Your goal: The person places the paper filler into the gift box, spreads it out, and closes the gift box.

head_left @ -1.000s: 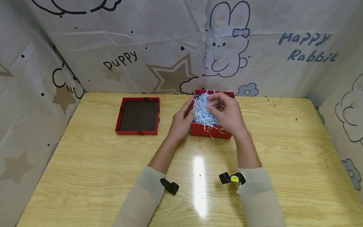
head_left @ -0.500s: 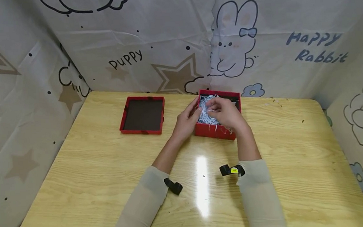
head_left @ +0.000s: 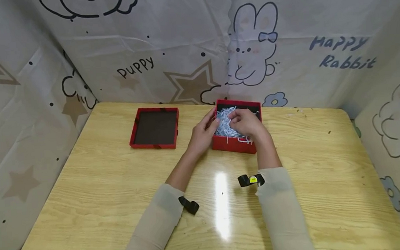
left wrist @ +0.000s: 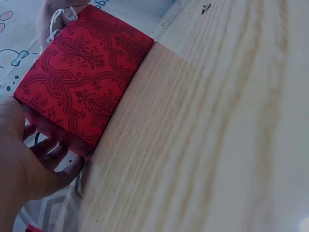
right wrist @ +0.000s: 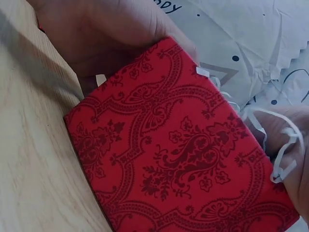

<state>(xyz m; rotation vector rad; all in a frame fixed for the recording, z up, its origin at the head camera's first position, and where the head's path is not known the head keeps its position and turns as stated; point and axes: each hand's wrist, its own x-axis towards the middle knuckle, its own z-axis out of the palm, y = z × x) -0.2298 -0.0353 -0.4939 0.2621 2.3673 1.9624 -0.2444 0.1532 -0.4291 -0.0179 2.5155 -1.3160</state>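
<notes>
A red patterned box [head_left: 234, 144] stands open on the table, with pale blue shredded paper [head_left: 225, 125] in its left part. My left hand [head_left: 202, 135] grips the box's left wall, thumb at the rim and fingers against the outside. In the left wrist view the left hand [left wrist: 24, 159] shows these fingers bent along the side. My right hand [head_left: 248, 122] reaches into the box with curled fingers and pinches some of the paper; its fingertips are partly hidden. White strands [right wrist: 285, 150] hang over the front rim beside the right hand in the right wrist view.
A red lid [head_left: 156, 146] with a dark inside lies upturned on the wooden table [head_left: 121, 200], left of the box. A printed cloth [head_left: 180, 37] stands close behind the table and along both sides. Small scraps [head_left: 300, 112] lie near the back right edge.
The right hand has shifted lower over the paper. The paper now sits more to the left, and more of the dark inside shows at the back right. The left hand stays at the box.
</notes>
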